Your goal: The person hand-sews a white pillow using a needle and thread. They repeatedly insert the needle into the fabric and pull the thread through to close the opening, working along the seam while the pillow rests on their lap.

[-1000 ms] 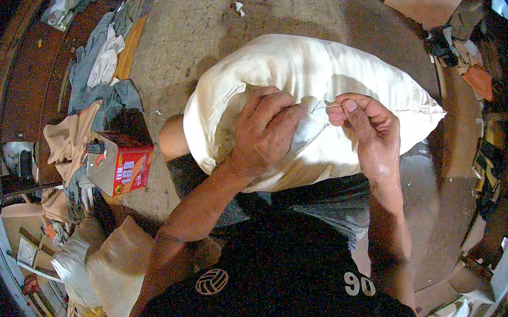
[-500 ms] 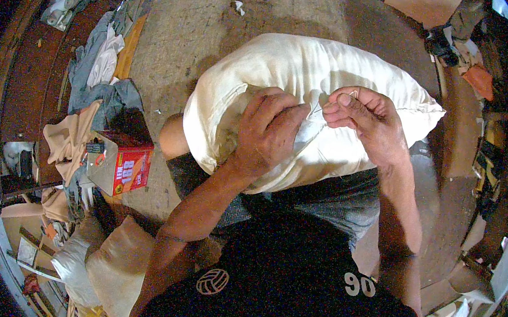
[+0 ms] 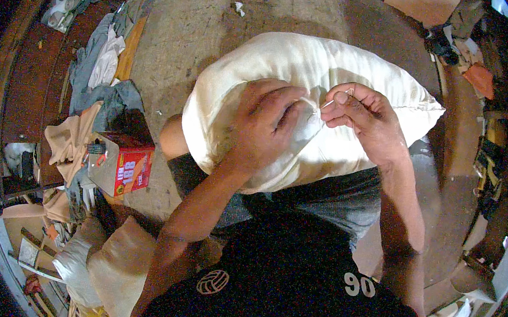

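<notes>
The floor [image 3: 205,25], bare and dusty, carries everything here; the person sits on it with one cream pillow [image 3: 287,70] resting across the lap, probably so that its near edge lies close under both hands and stays steady.

To the person's left lie a loose heap of cloths [image 3: 100,76] in grey, white and tan, too tangled to count, and one red box [image 3: 120,164] standing beside it, within arm's reach. Two more stuffed cushions [image 3: 118,261] lie lower left, near the person's side.

The left hand [image 3: 263,129] lies palm down on the pillow, its fingers curled into the fabric and bunching it, which seems to hold the seam taut. The right hand [image 3: 365,117] is pinched shut on one thin needle [image 3: 333,101], held between thumb and fingertips just beside the left hand, its point toward the gathered fabric. Whether thread trails from it cannot be told.
</notes>
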Demonstrator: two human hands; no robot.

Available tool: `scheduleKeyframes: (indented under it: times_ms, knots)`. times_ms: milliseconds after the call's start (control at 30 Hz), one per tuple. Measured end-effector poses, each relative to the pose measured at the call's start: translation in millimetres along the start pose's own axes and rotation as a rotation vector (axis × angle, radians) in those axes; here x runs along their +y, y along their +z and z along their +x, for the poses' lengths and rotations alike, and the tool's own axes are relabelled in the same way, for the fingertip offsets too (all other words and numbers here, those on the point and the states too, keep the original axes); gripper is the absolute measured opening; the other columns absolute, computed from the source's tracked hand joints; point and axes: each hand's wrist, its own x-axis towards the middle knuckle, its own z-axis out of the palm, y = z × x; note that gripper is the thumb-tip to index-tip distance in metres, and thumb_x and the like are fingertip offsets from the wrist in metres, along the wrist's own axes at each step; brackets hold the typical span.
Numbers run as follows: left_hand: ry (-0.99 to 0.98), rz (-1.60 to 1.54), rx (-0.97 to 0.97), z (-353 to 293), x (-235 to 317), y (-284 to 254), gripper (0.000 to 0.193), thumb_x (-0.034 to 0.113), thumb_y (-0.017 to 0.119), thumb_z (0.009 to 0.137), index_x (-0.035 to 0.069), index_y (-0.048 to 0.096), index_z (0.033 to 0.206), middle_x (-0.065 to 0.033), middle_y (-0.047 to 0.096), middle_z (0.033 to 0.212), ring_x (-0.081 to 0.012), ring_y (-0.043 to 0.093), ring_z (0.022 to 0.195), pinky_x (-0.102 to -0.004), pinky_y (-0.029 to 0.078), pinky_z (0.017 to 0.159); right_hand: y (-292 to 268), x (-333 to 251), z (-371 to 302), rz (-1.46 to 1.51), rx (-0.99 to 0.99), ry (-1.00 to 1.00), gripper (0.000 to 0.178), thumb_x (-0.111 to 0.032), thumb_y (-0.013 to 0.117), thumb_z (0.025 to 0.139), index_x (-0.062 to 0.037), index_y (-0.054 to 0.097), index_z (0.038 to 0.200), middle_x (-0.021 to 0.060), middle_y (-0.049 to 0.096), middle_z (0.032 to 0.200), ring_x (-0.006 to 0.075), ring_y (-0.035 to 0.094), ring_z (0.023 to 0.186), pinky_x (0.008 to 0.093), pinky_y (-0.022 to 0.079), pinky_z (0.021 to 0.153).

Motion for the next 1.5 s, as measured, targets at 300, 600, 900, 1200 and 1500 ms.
scheduleKeyframes:
  times_ms: [300, 600, 900, 1200, 1500]
  knots:
    - [0.066, 0.067, -0.439, -15, 24, -26, 0.024, 0.032, 0.078, 0.076, 0.012, 0.071, 0.087, -0.0085, 0.061, 0.108, -0.0318, 0.054, 0.113, -0.0469, 0.040, 0.103, -17, -7, 3, 0.019, -0.137, 0.032, 0.018, -0.017, 0.058, 0.099, -0.0010, 0.066, 0.102, 0.0092, 0.069, 0.092, 0.0179, 0.068, 0.084, 0.0311, 0.055, 0.077]
    - [-0.138, 0.034, -0.524, -16, 20, -25, 0.024, 0.028, 0.078, 0.076, 0.007, 0.069, 0.083, -0.0148, 0.061, 0.111, -0.0366, 0.054, 0.113, -0.0490, 0.040, 0.103, -18, -12, 6, -0.163, -0.249, 0.040, 0.020, -0.020, 0.062, 0.098, -0.0008, 0.068, 0.096, 0.0062, 0.070, 0.089, 0.0153, 0.066, 0.085, 0.0298, 0.053, 0.077]
    - [-0.088, -0.006, -0.553, -23, 25, -39, 0.020, 0.022, 0.077, 0.078, 0.005, 0.068, 0.082, -0.0149, 0.059, 0.110, -0.0336, 0.053, 0.116, -0.0482, 0.031, 0.112, -12, -16, 3, -0.168, -0.233, 0.038, 0.023, -0.023, 0.061, 0.098, -0.0013, 0.069, 0.097, 0.0054, 0.070, 0.088, 0.0140, 0.065, 0.084, 0.0290, 0.053, 0.076]
    - [-0.242, -0.018, -0.557, -30, 18, -43, 0.018, 0.016, 0.075, 0.077, 0.005, 0.067, 0.089, -0.0158, 0.056, 0.120, -0.0402, 0.046, 0.124, -0.0492, 0.035, 0.110, -3, -18, 4, -0.249, -0.302, 0.023, 0.018, -0.016, 0.062, 0.098, 0.0007, 0.070, 0.099, 0.0044, 0.070, 0.089, 0.0121, 0.064, 0.082, 0.0277, 0.052, 0.074]
    - [-0.221, -0.065, -0.506, -25, 24, -48, 0.016, 0.013, 0.073, 0.076, 0.007, 0.067, 0.089, -0.0136, 0.058, 0.116, -0.0377, 0.048, 0.121, -0.0474, 0.036, 0.109, 2, -20, 2, -0.306, -0.280, 0.048, 0.019, -0.014, 0.062, 0.098, 0.0026, 0.069, 0.103, 0.0032, 0.070, 0.089, 0.0107, 0.063, 0.081, 0.0270, 0.052, 0.077]
